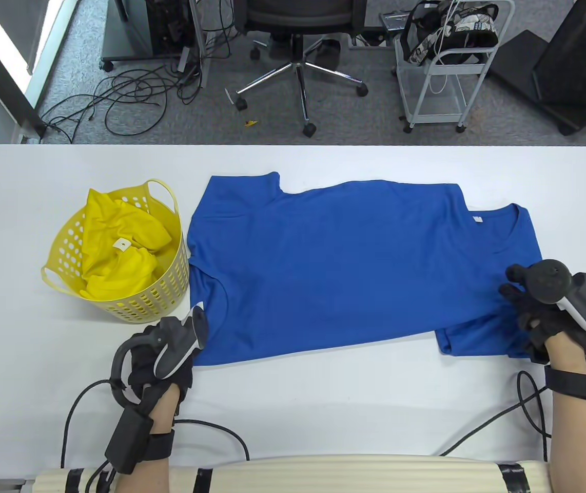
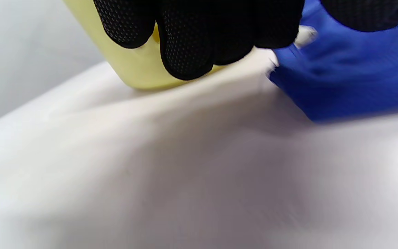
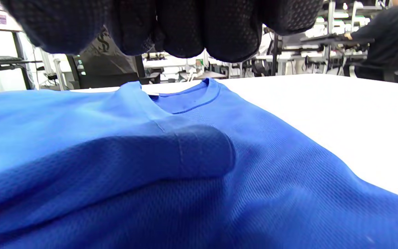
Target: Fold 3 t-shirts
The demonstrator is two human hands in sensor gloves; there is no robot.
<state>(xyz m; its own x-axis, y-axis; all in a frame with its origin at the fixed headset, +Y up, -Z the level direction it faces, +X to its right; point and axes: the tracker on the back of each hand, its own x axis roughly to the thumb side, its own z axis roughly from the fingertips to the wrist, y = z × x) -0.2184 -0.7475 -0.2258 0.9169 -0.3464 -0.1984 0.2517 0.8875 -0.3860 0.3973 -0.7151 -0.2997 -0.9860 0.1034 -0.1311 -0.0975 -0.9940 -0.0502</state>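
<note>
The trackers hide my fingers from above. My left hand (image 1: 162, 354) pinches the blue t-shirt (image 1: 344, 262) corner; whether my curled right hand (image 1: 544, 316) grips it, I cannot tell.

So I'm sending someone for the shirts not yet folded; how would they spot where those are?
On the white table, look left of the spread blue t-shirt. There stands a yellow perforated plastic basket with loop handles, the only container, holding crumpled yellow fabric.
</note>
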